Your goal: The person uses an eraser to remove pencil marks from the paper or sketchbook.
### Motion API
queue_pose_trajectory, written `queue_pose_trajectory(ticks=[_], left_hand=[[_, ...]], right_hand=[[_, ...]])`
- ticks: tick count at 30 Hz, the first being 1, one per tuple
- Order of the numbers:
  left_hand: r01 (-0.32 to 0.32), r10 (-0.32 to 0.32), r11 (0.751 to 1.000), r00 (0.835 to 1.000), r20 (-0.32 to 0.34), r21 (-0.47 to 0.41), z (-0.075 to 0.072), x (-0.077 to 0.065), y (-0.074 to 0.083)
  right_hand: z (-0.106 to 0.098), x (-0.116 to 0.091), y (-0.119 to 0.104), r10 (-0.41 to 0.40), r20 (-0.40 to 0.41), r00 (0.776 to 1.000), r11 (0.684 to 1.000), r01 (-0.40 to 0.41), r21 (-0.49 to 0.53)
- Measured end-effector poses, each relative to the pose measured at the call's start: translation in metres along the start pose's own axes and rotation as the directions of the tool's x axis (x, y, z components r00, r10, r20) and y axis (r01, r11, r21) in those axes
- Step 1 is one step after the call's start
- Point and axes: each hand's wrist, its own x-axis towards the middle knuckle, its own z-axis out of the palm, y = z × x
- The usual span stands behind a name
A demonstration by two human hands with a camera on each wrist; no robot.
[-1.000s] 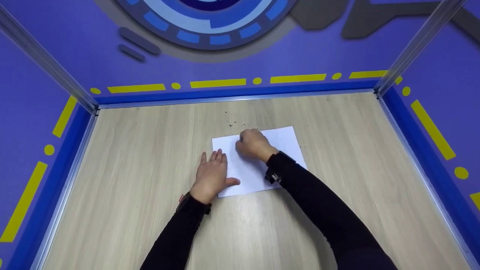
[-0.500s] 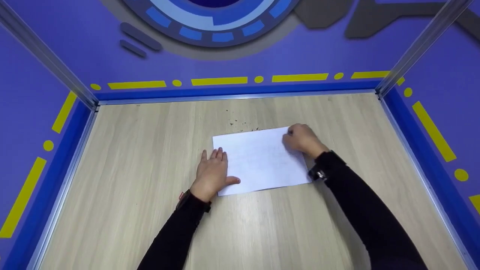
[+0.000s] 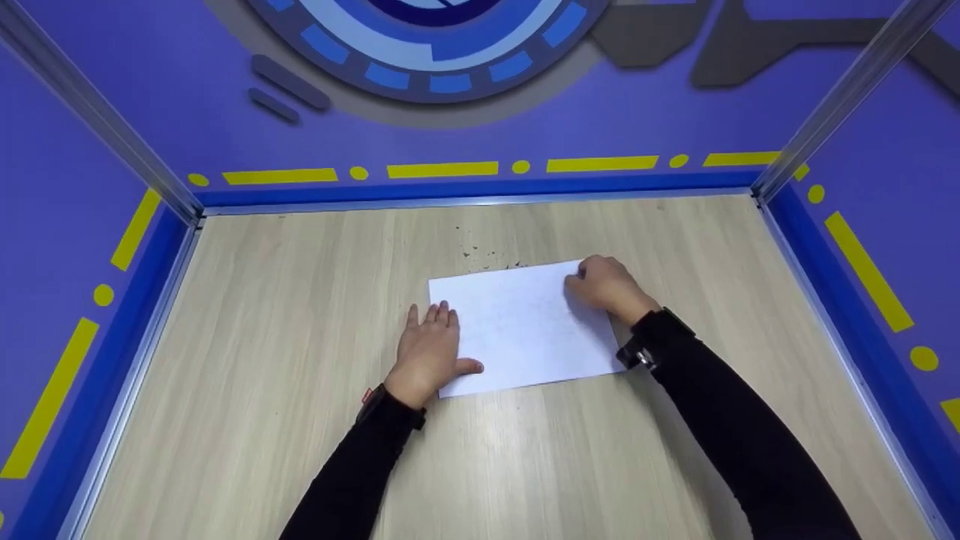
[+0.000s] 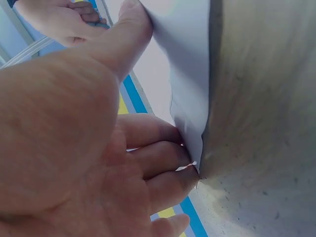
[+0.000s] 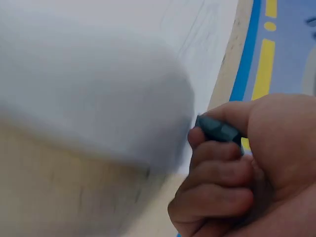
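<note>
- Head view: a sheet of white paper (image 3: pixel 517 322) lies on the wood-grain surface (image 3: pixel 300 337), turned a little, with its right side sitting slightly farther away than its left.
- The left hand (image 3: pixel 427 352) rests across the paper's left edge, fingers extended and slightly parted, the thumb stretched out to the side over the sheet; it grips nothing.
- In the left wrist view, the thumb lies against the paper and the fingertips meet its edge, which looks wavy there.
- The right hand (image 3: pixel 606 286) is at the paper's far right corner, its fingers curled in.
- The right wrist view shows that hand pinching a small dark teal piece (image 5: pixel 219 131) between thumb and forefinger, the other fingers folded beneath; one narrow end of the piece pokes out toward the paper. Whether it touches the sheet, I cannot tell.
- Faint grey lines (image 5: pixel 197 34) run over part of the paper in the same view.
- Dark crumbs (image 3: pixel 517 264) lie scattered on the surface just beyond the paper's far edge.
- Both arms wear black sleeves (image 3: pixel 757 442), with a dark strap (image 3: pixel 664 330) at each wrist.
- Behind, a metal rail (image 3: pixel 480 201) borders the surface below a purple wall (image 3: pixel 525 124) with yellow bars (image 3: pixel 442 169) and dots.
</note>
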Motion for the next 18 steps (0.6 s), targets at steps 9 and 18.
queue_pose_trajectory(ticks=[9, 18], left_hand=[[-0.006, 0.006, 1.000, 1.000, -0.005, 0.007, -0.001, -0.001, -0.001], [-0.020, 0.021, 1.000, 0.999, -0.048, 0.005, 0.002, -0.004, -0.004]], right_hand=[[0.040, 0.002, -0.066, -0.122, 0.015, 0.992, 0.992, 0.121, 0.025], [0.088, 0.035, -0.116, -0.220, -0.016, 0.975, 0.975, 0.219, -0.038]])
